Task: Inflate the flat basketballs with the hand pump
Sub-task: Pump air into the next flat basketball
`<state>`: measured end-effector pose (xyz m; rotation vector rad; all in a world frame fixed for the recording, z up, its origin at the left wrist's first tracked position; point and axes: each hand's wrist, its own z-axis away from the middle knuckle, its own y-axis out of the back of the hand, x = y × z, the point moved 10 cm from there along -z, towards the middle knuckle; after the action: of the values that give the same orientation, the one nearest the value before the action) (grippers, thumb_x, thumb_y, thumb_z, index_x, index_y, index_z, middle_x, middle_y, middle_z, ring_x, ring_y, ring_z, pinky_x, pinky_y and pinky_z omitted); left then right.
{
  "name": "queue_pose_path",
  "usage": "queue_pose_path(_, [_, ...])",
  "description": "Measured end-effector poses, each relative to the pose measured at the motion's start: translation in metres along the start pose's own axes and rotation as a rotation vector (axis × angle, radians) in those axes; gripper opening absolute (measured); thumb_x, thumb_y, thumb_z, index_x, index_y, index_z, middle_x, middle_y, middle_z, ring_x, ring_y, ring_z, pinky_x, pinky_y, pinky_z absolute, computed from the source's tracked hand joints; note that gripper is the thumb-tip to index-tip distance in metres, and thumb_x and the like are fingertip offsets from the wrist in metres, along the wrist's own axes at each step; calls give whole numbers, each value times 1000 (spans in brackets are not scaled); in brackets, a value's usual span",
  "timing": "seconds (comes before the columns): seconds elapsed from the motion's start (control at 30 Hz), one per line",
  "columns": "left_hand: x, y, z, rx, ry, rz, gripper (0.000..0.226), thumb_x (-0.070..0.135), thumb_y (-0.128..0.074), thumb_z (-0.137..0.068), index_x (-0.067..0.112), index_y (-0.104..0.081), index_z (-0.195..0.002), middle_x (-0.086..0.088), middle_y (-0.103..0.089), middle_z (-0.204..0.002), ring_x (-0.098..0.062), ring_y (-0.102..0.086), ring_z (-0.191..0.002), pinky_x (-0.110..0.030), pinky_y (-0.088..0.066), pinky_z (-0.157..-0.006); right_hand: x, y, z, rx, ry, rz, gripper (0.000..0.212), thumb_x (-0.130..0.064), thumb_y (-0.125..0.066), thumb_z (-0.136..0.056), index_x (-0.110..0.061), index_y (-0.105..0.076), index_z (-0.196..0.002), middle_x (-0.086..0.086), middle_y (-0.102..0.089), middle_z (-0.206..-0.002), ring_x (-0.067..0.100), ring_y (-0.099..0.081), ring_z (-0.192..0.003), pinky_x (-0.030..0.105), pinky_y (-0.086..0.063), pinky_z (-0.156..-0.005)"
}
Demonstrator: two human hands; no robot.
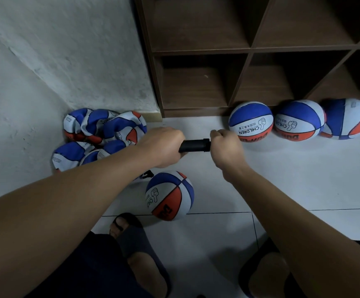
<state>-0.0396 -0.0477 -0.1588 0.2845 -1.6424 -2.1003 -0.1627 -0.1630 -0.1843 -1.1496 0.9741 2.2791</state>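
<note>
You hold the black hand pump [194,145] level above the floor, its long axis running left to right. Your left hand [164,145] grips the barrel; your right hand [225,145] closes around the other end. Four round basketballs: one [170,195] below the pump, three [298,119] along the shelf [250,48]. Crumpled flat balls [101,134] lie piled in the corner, too tangled to count.

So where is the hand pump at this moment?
In the head view the hand pump is at the centre, held level between the left hand and the right hand, above the round ball on the floor.
</note>
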Motion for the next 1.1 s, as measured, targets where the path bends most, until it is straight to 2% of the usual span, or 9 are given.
queue_pose_path(0.27, [0,0,1,-34,-22,44,37,42,-67,-101,30,-50,-71,3,-61,-70,-16,-59,-59,-28,-32,-49,5,3,-1,-46,-43,-12,28,-28,-48,-105,-13,-53,-83,5,-44,-71,22,-40,-61,39,-35,-60])
queue_pose_path(0.4, [-19,-2,-1,-65,11,83,31,45,-68,-99,29,-58,-75,3,-64,-71,-17,-64,-63,-33,-49,-54,7,39,-16,50,-54,-2,34,-32,-55,-103,-1,-63,-97,5,-48,-73,25,-45,-68,40,-40,-62])
queue_pose_path(0.5, [-47,3,-1,-78,58,87,27,42,-68,-97,26,-63,-76,2,-65,-69,-19,-66,-62,-40,-59,-61,19,73,-33,154,-120,-33,20,-22,-56,-98,-6,-62,-88,9,-50,-77,29,-44,-72,35,-37,-53])
queue_pose_path(0.57, [-47,1,-1,-85,62,81,28,41,-68,-98,26,-63,-75,1,-65,-69,-19,-66,-62,-38,-58,-60,27,74,-39,152,-140,-14,12,-12,-53,-96,-7,-61,-90,11,-52,-83,29,-45,-71,31,-36,-48])
queue_pose_path(0.63, [-35,-3,-2,-86,50,57,28,40,-67,-98,26,-62,-75,1,-64,-70,-19,-64,-60,-36,-54,-55,33,62,-39,131,-130,41,17,-5,-47,-98,-6,-63,-99,12,-57,-89,30,-52,-70,31,-42,-48])
queue_pose_path(0.77, [-14,-5,-3,-83,18,-17,33,40,-65,-102,27,-54,-73,0,-61,-72,-19,-60,-59,-30,-38,-50,25,28,-15,99,-92,-30,27,-24,-45,-108,-12,-58,-89,8,-52,-78,24,-47,-68,40,-40,-64])
queue_pose_path(0.9, [-3,-5,1,-101,-10,-62,36,37,-64,-102,28,-49,-70,0,-59,-69,-19,-56,-56,-29,-35,-48,24,-7,-1,-21,-86,1,36,-34,-41,-113,-10,-62,-97,6,-52,-74,19,-47,-63,38,-40,-59])
queue_pose_path(0.97, [2,-6,2,-101,-23,-54,38,37,-64,-103,28,-47,-69,1,-59,-68,-18,-55,-55,-28,-33,-48,25,-12,-1,-34,-98,12,39,-35,-41,-112,-6,-64,-101,7,-51,-73,19,-46,-62,37,-39,-58])
queue_pose_path(1.1, [3,-5,2,-87,-29,-36,39,38,-65,-103,30,-46,-70,1,-58,-69,-17,-54,-55,-29,-33,-48,24,-10,-3,-27,-113,13,35,-32,-41,-112,-9,-62,-95,5,-48,-71,18,-44,-58,32,-36,-53])
